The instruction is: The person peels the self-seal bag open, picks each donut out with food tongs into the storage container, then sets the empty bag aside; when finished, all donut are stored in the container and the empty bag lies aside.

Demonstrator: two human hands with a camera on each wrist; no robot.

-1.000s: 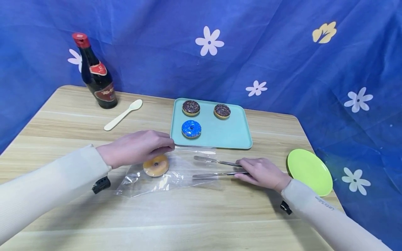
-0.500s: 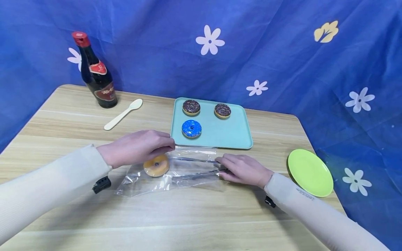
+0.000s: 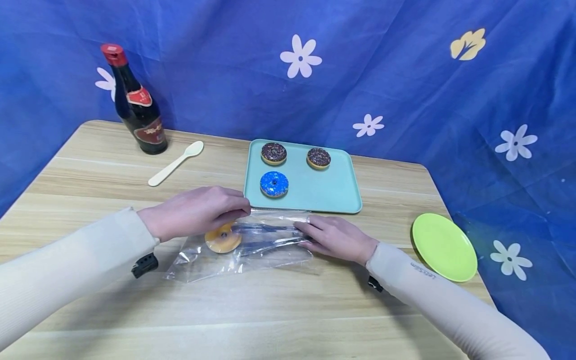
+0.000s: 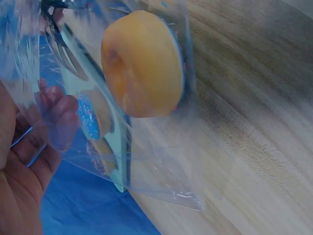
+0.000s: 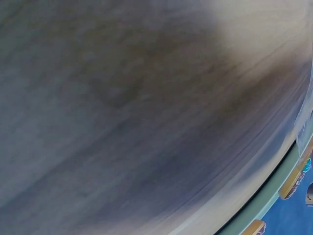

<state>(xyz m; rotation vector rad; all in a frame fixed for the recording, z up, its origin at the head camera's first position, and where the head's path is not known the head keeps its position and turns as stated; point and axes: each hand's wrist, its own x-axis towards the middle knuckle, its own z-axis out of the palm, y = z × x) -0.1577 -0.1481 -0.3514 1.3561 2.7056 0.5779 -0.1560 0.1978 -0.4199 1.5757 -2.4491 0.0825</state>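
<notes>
My left hand pinches the upper edge of a clear plastic bag just above the table. Inside lies a plain-bottomed donut, its iced side turned away in the left wrist view, where the bag film hangs over my fingers. With my right hand I grip metal tongs at the bag's right-hand mouth. Their arms reach into the bag and the tips come right up to the donut's right side. The right wrist view takes in mostly tabletop, and neither tongs nor hand shows there.
Behind the bag, a turquoise tray carries a blue donut and two chocolate donuts. A dark bottle with a red cap and a cream spoon occupy the back left. To the right rests a green plate.
My right hand has moved left, sliding the tongs from the bag's mouth to the donut, and the tong arms have drawn closer together. The left hand and donut have stayed in place.
</notes>
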